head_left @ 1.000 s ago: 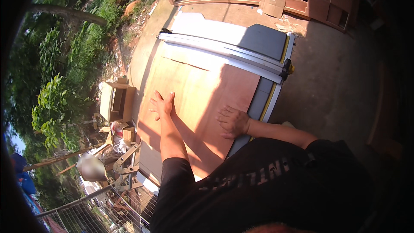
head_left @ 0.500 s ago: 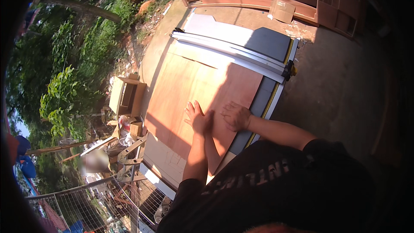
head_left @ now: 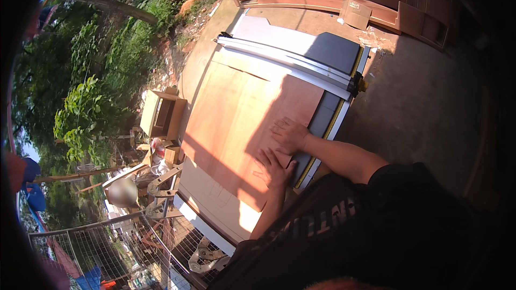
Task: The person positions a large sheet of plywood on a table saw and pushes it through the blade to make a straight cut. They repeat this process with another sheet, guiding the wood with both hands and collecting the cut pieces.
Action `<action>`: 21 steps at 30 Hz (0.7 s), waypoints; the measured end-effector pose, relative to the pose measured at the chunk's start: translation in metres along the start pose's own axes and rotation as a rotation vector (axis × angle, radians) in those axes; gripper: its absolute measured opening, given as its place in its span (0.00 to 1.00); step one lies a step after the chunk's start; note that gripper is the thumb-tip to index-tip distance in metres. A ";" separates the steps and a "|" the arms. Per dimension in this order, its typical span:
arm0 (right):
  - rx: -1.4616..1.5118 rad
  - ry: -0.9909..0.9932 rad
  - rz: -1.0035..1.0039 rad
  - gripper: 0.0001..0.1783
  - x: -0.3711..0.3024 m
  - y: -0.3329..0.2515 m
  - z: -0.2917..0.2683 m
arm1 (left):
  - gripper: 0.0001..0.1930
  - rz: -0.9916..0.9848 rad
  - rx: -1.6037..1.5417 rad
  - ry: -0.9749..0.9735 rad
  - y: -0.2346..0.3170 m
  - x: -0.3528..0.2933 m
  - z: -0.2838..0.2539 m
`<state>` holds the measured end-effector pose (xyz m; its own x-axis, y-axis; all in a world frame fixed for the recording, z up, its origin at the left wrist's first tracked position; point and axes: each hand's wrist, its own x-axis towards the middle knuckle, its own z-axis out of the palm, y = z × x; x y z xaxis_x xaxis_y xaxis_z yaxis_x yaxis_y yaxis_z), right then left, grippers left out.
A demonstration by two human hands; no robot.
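A thin reddish-brown plywood sheet lies flat on the table saw, its far side along the silver rip fence. A dark slit shows in the sheet near that fence. My left hand rests on the sheet close to its near edge, fingers spread and holding nothing. Just beyond it and to the right, my right hand lies palm down on the sheet, fingers stretched out. The two hands are close together. Strong sun falls on the far left part of the sheet, while shade covers the area under both hands.
A paler board lies at the sheet's left near side. Left of the saw stand a wooden box, scrap pieces and a wire mesh fence. Reddish wooden frames and a cardboard box are beyond the saw.
My left hand has moved nearer to me and right, from farther in on the sheet to its near edge. The right hand stays on the sheet, its fingers now more stretched out.
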<state>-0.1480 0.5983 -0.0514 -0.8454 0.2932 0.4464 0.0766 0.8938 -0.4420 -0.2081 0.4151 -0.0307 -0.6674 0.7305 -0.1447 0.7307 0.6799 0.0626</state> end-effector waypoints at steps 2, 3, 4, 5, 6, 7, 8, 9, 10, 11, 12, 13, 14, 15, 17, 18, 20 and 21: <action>0.048 0.000 0.061 0.28 -0.001 -0.002 -0.006 | 0.60 0.004 -0.013 0.017 0.001 -0.002 -0.002; 0.023 0.020 0.030 0.26 0.000 -0.001 -0.006 | 0.61 0.010 -0.009 0.049 -0.001 -0.001 0.002; -0.005 0.040 0.011 0.25 -0.001 0.001 -0.006 | 0.61 0.025 -0.005 0.073 0.000 -0.001 0.003; -0.034 0.059 -0.008 0.24 -0.002 0.001 -0.006 | 0.61 0.021 0.000 0.070 -0.001 -0.002 0.003; -0.028 0.064 -0.011 0.22 -0.003 0.000 -0.005 | 0.61 0.016 0.006 0.067 -0.002 -0.002 0.003; -0.028 0.071 -0.014 0.21 -0.002 0.000 -0.006 | 0.61 0.016 0.009 0.068 -0.001 0.000 0.002; -0.027 0.079 -0.018 0.20 -0.001 0.000 -0.006 | 0.61 0.022 0.005 0.071 -0.002 0.001 0.002; -0.020 0.082 -0.014 0.20 -0.002 0.001 -0.006 | 0.61 0.027 0.000 0.073 -0.003 0.000 0.003; -0.011 0.085 -0.015 0.19 -0.002 0.000 -0.005 | 0.62 0.029 -0.005 0.077 -0.004 -0.001 0.003; -0.002 0.087 -0.016 0.19 -0.002 0.000 -0.004 | 0.62 0.033 -0.001 0.087 -0.004 0.000 0.003; -0.001 0.092 -0.019 0.19 -0.002 0.000 -0.002 | 0.62 0.036 0.003 0.097 -0.004 0.000 0.004; -0.001 0.096 -0.021 0.19 -0.001 0.001 -0.002 | 0.62 0.040 0.006 0.106 -0.005 0.001 0.004; -0.001 0.100 -0.024 0.19 -0.001 0.002 -0.001 | 0.62 0.039 0.009 0.107 -0.005 0.002 0.005; 0.000 0.098 -0.021 0.19 -0.001 0.002 0.000 | 0.63 0.038 0.012 0.108 -0.006 0.003 0.005; 0.005 0.090 -0.019 0.19 0.000 0.001 0.000 | 0.63 0.041 0.017 0.116 -0.008 0.003 0.007; -0.002 0.087 -0.018 0.19 0.000 0.001 0.000 | 0.63 0.048 0.018 0.124 -0.009 0.004 0.008; -0.016 0.080 -0.015 0.19 0.003 0.001 -0.003 | 0.63 0.050 0.025 0.124 -0.009 0.005 0.006; -0.017 0.077 -0.017 0.19 0.003 0.001 -0.004 | 0.63 0.046 0.028 0.118 -0.008 0.006 0.006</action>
<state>-0.1486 0.6012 -0.0473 -0.8038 0.3021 0.5125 0.0716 0.9043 -0.4208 -0.2170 0.4132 -0.0380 -0.6445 0.7642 -0.0251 0.7632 0.6450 0.0385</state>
